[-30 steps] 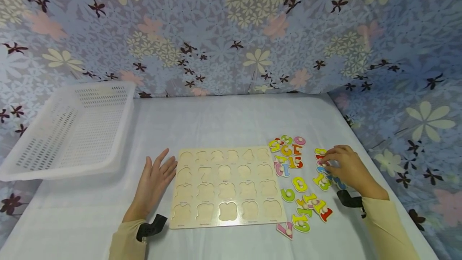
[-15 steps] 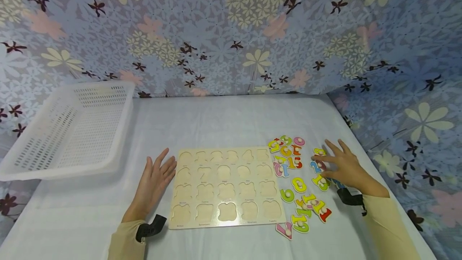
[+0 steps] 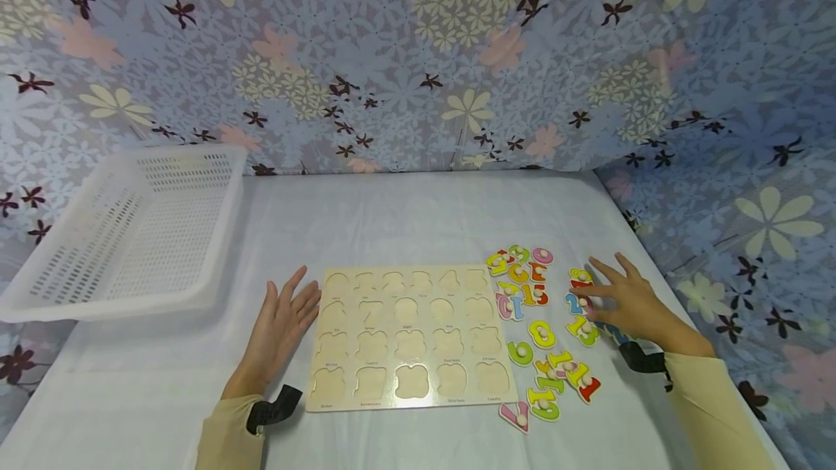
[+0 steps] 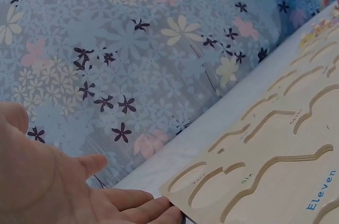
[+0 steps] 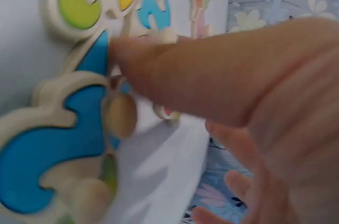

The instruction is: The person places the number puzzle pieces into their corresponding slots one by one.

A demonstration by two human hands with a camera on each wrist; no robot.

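Note:
My left hand (image 3: 277, 328) lies palm up with straight fingers beside the left edge of a wooden number puzzle board (image 3: 424, 315); its fingertips touch or nearly touch the board's corner in the left wrist view. On the right, my right hand (image 3: 633, 310) is spread over a column of knobbed number pieces. A blue 2 piece (image 3: 573, 304) and a yellow-green 13 piece (image 3: 578, 328) lie by its fingertips. In the right wrist view the thumb (image 5: 185, 75) reaches across near a large blue number piece (image 5: 85, 123); whether it touches is unclear. Nothing is visibly pinched.
A white perforated plastic basket (image 3: 215, 252) stands at the left. More number pieces lie between the board and my right hand, including a green 9 (image 3: 520, 352), a yellow 0 or 8 (image 3: 541, 334) and a pink 7 (image 3: 516, 417). Floral cloth (image 3: 392, 56) rises behind the table.
My right hand's fingers have gone from gathered over the pieces to spread apart. The blue 2 piece now shows farther left. My left hand and the board stay put.

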